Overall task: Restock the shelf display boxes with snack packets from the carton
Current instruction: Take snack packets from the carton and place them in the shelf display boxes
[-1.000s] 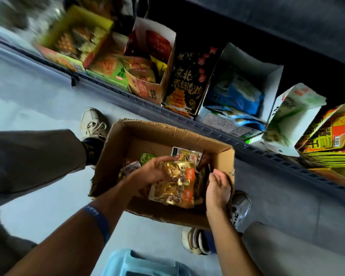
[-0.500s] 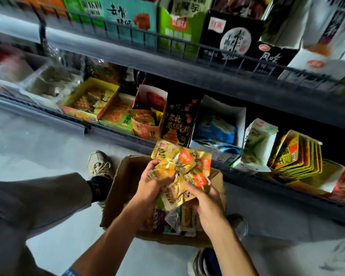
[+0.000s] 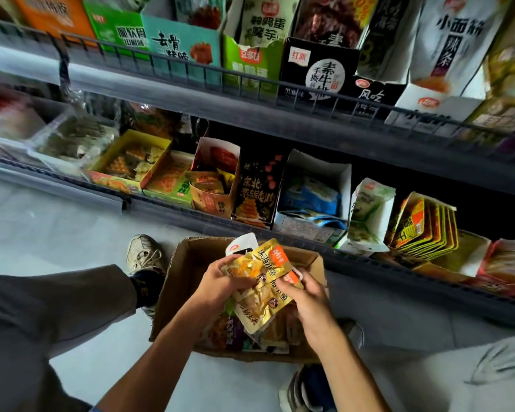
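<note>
I have the gold packets (image 3: 260,288) bunched between both hands above the carton (image 3: 185,272), left hand (image 3: 220,282) pinching their edge, right hand (image 3: 305,295) curled round the other side, so they square up before going in. The display boxes (image 3: 214,185) wait on the shelf just ahead, tilted toward me for easy filling.

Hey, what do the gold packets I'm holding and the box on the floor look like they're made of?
Gold packets: likely metallised plastic film, glossy, judging by bright glints and crinkles. Carton: corrugated cardboard, matte brown, with bent flaps and worn edges.
</note>
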Demonstrator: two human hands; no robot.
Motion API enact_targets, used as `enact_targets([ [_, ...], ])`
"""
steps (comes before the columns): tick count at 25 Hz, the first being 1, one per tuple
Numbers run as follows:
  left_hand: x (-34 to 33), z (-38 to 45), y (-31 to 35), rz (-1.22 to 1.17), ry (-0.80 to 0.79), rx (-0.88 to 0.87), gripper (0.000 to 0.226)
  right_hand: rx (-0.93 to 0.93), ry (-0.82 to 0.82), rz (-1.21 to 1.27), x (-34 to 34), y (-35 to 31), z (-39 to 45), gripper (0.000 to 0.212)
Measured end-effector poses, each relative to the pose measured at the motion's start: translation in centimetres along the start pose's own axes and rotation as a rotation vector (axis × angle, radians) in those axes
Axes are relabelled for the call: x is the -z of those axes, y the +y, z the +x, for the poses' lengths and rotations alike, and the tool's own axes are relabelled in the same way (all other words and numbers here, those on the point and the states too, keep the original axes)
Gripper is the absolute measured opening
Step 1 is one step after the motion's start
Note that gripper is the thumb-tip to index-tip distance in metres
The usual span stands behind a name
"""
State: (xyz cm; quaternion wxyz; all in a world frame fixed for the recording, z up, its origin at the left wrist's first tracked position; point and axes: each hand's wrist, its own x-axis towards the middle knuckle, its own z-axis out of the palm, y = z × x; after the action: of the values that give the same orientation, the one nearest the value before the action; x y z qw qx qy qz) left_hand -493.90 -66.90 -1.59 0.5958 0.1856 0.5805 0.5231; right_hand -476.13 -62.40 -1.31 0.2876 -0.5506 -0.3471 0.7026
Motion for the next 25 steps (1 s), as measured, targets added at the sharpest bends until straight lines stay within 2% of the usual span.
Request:
enact_targets([
  [3,0.0,-0.3,-0.9,-0.077,0.154,0.021,0.040,-0.084,0.120,0.162,-1.3,2.0,0.0,0.047],
  [5,-0.3,-0.4,-1.2,-0.070,0.208,0.034,0.040,-0.050,0.281,0.140,-2.1,3.1,-0.2,0.033],
  [7,-0.6,-0.6,-1.4,-0.026,0.178,0.022,0.035,0.040,0.433,0.104,-2.2,3.2,-0.1,0.015],
  [8,-1.0,-0.8,-1.4,0.004,0.156,0.006,0.031,0.089,0.472,0.102,-2.1,2.8,0.0,0.014],
  [10,-1.8,-1.2,-1.4,0.087,0.110,-0.053,0.026,0.111,0.420,0.115,-2.1,2.0,0.2,0.026],
  [12,-2.8,-1.5,-1.8,0.204,0.020,-0.129,0.025,0.052,0.309,0.058,-2.7,1.6,0.1,0.047],
  [14,-3.6,-1.8,-2.2,0.238,-0.056,-0.156,0.028,0.046,0.316,0.009,-2.9,1.7,0.0,0.058],
  [17,-4.0,-1.5,-1.9,0.173,-0.039,-0.123,0.017,0.062,0.371,0.151,-1.8,0.7,0.7,0.043],
  [20,-4.1,-0.7,-1.5,-0.024,0.105,-0.089,0.005,0.028,0.359,0.356,-0.9,-0.2,1.2,0.031],
  [22,-3.6,-0.2,-1.1,-0.082,0.223,-0.058,0.024,0.006,0.311,0.460,-0.1,-0.5,1.4,0.032],
  [25,-2.7,0.3,-0.5,-0.152,0.223,0.003,0.055,-0.082,0.189,0.560,1.0,-1.2,1.6,0.043],
])
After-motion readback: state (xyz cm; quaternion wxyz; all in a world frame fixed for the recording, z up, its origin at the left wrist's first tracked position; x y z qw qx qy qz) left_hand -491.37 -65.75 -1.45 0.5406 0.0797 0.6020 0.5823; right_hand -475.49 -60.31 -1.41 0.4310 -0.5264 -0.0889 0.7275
